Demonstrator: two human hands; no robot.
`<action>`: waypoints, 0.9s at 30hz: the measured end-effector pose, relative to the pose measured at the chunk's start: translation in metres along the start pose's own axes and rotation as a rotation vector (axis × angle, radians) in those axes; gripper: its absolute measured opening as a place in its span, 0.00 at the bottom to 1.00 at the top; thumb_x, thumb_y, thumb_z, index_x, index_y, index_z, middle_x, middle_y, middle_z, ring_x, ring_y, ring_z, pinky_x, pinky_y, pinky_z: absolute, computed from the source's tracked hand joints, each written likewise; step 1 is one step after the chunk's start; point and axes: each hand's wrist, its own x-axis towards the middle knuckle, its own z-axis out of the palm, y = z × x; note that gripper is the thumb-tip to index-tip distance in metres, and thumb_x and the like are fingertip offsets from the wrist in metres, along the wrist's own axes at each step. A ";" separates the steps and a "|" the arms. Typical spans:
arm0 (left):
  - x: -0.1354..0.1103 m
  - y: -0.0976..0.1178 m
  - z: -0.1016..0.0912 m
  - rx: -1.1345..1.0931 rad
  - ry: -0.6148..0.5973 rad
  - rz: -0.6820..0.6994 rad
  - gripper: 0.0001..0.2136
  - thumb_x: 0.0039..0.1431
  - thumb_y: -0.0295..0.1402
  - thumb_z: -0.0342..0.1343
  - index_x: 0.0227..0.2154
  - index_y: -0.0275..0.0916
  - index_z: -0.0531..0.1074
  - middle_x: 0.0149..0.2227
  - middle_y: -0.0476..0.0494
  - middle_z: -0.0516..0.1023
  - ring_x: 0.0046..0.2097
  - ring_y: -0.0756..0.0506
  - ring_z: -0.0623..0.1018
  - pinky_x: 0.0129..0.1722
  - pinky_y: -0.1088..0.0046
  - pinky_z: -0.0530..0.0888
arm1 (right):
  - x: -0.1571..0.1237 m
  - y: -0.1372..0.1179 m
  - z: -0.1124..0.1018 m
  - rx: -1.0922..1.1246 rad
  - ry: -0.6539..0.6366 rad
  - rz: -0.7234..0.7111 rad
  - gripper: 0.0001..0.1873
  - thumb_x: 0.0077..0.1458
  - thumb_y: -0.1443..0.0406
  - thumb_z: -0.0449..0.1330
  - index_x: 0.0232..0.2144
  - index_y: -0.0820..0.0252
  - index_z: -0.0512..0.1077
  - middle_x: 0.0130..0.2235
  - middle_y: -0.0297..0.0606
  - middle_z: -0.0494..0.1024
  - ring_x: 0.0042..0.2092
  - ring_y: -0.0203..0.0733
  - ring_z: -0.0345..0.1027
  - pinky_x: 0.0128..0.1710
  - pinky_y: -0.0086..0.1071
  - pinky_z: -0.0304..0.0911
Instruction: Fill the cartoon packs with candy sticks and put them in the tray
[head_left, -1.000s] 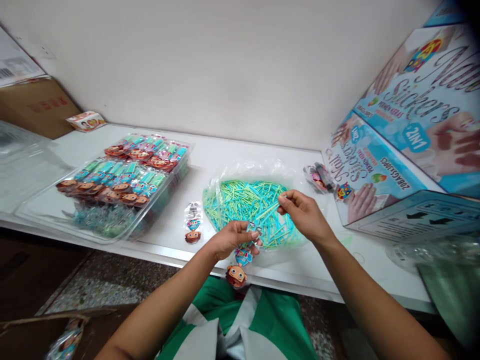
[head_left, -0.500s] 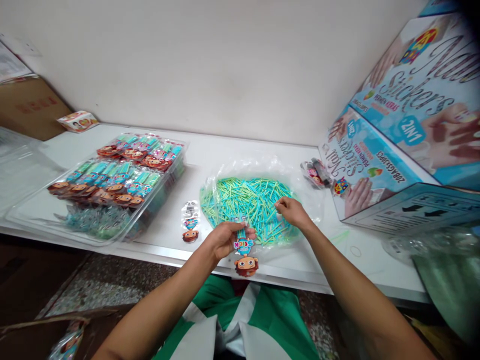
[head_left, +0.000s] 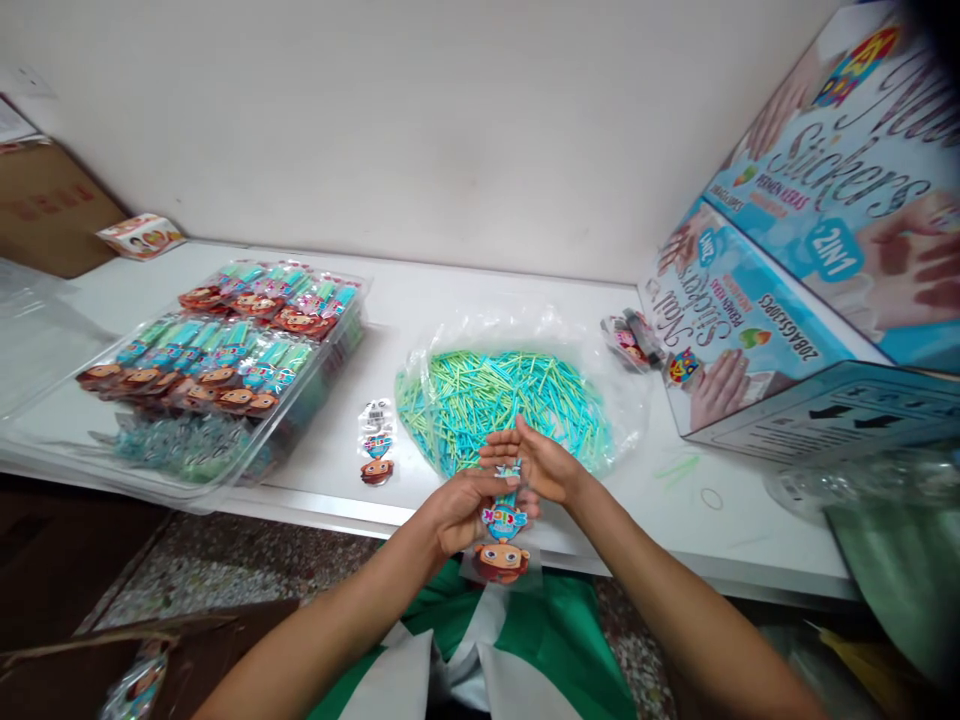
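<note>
My left hand (head_left: 459,510) is closed on a small clear packet with a cartoon face (head_left: 501,540), held over the table's front edge. My right hand (head_left: 536,462) is against the top of that packet, fingers partly stretched out over it; what it pinches, if anything, is hidden. Just behind both hands lies an open clear bag of blue and green sticks (head_left: 502,398). One filled packet (head_left: 376,443) lies flat on the white table (head_left: 420,300), left of the bag.
A clear plastic tray (head_left: 217,345) with several filled packets sits at the left. Large blue "Nail Stickers" boxes (head_left: 757,300) stand at the right, with small packets (head_left: 634,342) beside them. A small carton (head_left: 139,236) lies far left by the wall.
My right hand has left the stick pile and come back to the packet in my left hand. The left hand has lowered slightly toward the table edge with the packet.
</note>
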 end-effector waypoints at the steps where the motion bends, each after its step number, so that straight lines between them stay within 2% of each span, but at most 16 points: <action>1: -0.002 -0.001 0.000 0.005 0.018 -0.004 0.06 0.50 0.25 0.59 0.32 0.28 0.73 0.32 0.35 0.79 0.32 0.44 0.80 0.35 0.72 0.76 | 0.000 0.001 -0.002 0.031 0.002 0.000 0.25 0.59 0.50 0.47 0.33 0.63 0.73 0.35 0.44 0.78 0.38 0.41 0.73 0.45 0.37 0.64; 7: -0.010 -0.006 -0.004 0.069 0.021 -0.079 0.11 0.47 0.27 0.63 0.36 0.31 0.74 0.40 0.35 0.79 0.35 0.44 0.80 0.30 0.76 0.75 | -0.001 -0.002 -0.007 0.115 0.067 -0.021 0.23 0.61 0.53 0.47 0.32 0.64 0.73 0.34 0.42 0.78 0.38 0.41 0.73 0.44 0.37 0.65; 14: -0.007 -0.016 -0.003 0.059 0.026 0.021 0.14 0.43 0.22 0.65 0.35 0.31 0.72 0.40 0.35 0.78 0.40 0.43 0.79 0.36 0.72 0.77 | 0.000 -0.007 -0.008 0.095 0.090 -0.064 0.22 0.61 0.54 0.47 0.31 0.64 0.73 0.34 0.44 0.78 0.38 0.41 0.73 0.46 0.39 0.64; 19: -0.006 -0.014 -0.004 0.103 0.011 0.074 0.18 0.42 0.23 0.66 0.38 0.32 0.71 0.39 0.36 0.78 0.37 0.42 0.80 0.32 0.71 0.77 | -0.004 -0.001 -0.009 0.018 0.092 -0.032 0.13 0.56 0.58 0.56 0.32 0.63 0.74 0.34 0.42 0.78 0.37 0.41 0.73 0.41 0.38 0.66; 24: -0.001 -0.013 -0.012 0.136 0.074 -0.022 0.09 0.48 0.28 0.63 0.32 0.29 0.72 0.34 0.36 0.79 0.32 0.46 0.80 0.29 0.74 0.76 | -0.010 0.001 -0.005 0.010 0.037 -0.147 0.10 0.52 0.61 0.60 0.34 0.63 0.74 0.35 0.41 0.79 0.39 0.40 0.73 0.43 0.36 0.66; 27: -0.005 -0.012 -0.009 0.126 0.091 -0.054 0.08 0.49 0.29 0.63 0.30 0.29 0.72 0.31 0.37 0.79 0.28 0.48 0.79 0.23 0.78 0.74 | -0.010 0.002 -0.007 -0.025 0.053 -0.122 0.10 0.51 0.61 0.61 0.35 0.62 0.74 0.35 0.41 0.79 0.38 0.40 0.73 0.41 0.35 0.67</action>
